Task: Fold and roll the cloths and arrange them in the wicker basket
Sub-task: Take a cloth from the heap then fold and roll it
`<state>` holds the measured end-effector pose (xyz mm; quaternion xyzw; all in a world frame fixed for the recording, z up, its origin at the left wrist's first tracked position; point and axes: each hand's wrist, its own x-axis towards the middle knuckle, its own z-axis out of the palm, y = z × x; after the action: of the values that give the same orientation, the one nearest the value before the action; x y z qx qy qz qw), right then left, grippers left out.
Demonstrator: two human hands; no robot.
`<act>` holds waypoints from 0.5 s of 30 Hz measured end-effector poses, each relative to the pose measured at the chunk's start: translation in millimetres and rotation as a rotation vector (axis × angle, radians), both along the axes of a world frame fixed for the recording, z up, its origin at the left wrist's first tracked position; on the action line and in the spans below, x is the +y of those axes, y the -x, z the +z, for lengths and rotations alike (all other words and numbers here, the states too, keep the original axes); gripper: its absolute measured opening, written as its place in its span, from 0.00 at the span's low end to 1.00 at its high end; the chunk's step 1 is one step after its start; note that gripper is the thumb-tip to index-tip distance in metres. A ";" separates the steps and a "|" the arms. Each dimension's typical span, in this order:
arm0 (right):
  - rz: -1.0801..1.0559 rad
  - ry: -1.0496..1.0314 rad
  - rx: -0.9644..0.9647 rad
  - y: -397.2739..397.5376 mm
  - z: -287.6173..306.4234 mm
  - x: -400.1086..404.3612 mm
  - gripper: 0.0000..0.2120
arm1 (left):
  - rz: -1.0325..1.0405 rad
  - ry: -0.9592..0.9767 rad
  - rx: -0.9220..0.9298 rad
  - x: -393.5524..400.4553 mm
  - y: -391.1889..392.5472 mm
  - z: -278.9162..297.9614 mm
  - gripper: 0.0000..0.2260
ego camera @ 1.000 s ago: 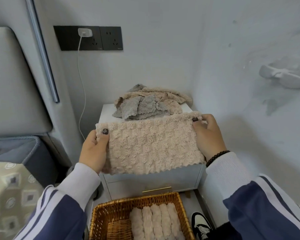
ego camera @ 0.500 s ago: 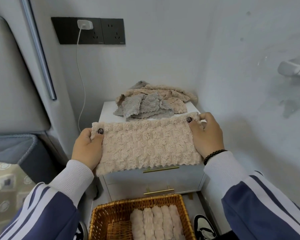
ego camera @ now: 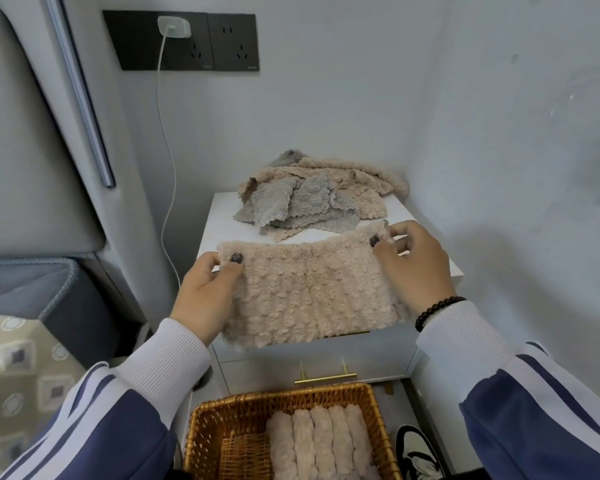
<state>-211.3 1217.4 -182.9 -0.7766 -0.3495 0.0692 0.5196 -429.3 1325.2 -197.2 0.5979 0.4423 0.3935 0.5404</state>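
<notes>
A white bedside cabinet (ego camera: 219, 220) stood in the corner of the room, and its top served as the counter; a loose pile of beige and grey cloths (ego camera: 312, 199) lay along its far edge. On the floor in front of its drawers sat the wicker basket (ego camera: 222, 427), with five rolled cloths (ego camera: 319, 441) side by side against its right wall and its left half bare. The folded beige cloth (ego camera: 309, 289) was spread over the counter's near edge, its lower part hanging past the front. The left hand (ego camera: 205, 292) pinched its upper left corner and the right hand (ego camera: 413, 265) pinched its upper right corner, both closed on the fabric. Compared with a second earlier, the cloth had come down from being held up in the air to lying on the counter top. The overhang looked like the risk: if either pinch loosened, the plush cloth's own weight could drag it off the edge, or the fold could slip open unevenly.
</notes>
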 end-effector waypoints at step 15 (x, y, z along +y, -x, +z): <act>0.297 -0.029 0.159 65.5 -2.3 -6.4 0.09 | -0.193 0.030 -0.054 -35.5 -30.9 -0.4 0.13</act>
<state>-276.8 1210.9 -185.1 -0.7009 -0.4190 0.2013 0.5410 -398.4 1289.7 -197.7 0.6189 0.3739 0.3488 0.5962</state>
